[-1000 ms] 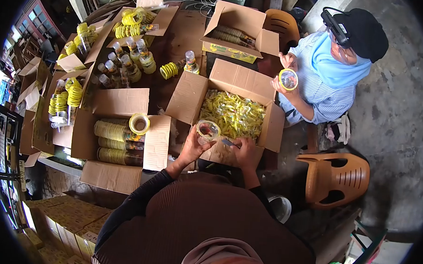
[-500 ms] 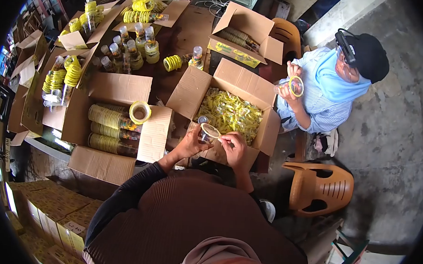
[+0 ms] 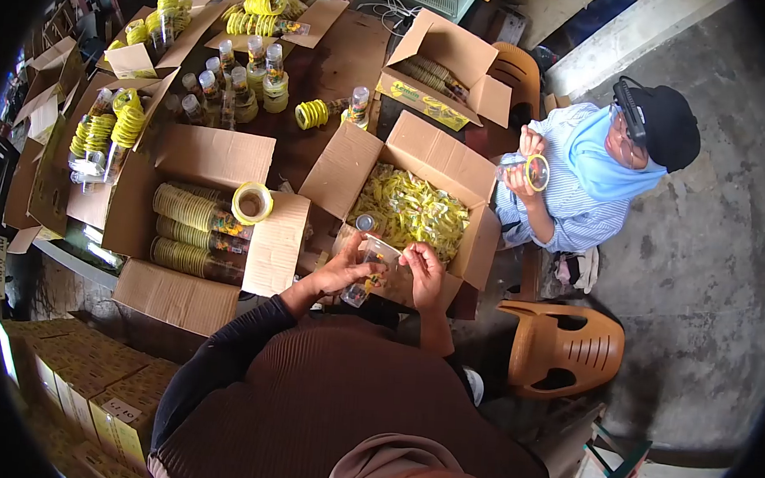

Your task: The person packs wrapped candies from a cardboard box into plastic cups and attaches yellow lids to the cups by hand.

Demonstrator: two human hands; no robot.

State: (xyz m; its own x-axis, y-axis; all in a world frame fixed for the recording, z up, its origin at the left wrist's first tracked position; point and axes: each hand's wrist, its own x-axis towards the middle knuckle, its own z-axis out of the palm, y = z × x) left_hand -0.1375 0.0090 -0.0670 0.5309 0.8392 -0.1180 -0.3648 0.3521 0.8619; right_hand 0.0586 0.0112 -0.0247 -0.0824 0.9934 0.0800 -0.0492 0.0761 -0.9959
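Note:
My left hand (image 3: 338, 273) is wrapped round a clear plastic cup (image 3: 380, 255) with a printed side, tilted with its mouth toward the right. My right hand (image 3: 427, 277) is at the right of the cup's mouth, fingers curled together; whatever they pinch is too small to make out. Just beyond the hands stands an open cardboard box (image 3: 341, 177) holding many small yellow packets (image 3: 415, 206). A small round container (image 3: 365, 223) is near its left front corner, close to my left fingers.
Left of my hands, an open carton (image 3: 215, 154) holds stacked yellow-rimmed cups (image 3: 192, 232); a yellow-rimmed ring (image 3: 252, 203) lies on its flap. More cup stacks (image 3: 274, 79) stand at the back. At the right, a co-worker (image 3: 570, 180) holds a cup, near an orange chair (image 3: 568, 351).
The cup in my left hand has turned: its rim faced up toward me before, and now its printed side shows. My right hand has moved slightly away from the rim. The view shifted slightly.

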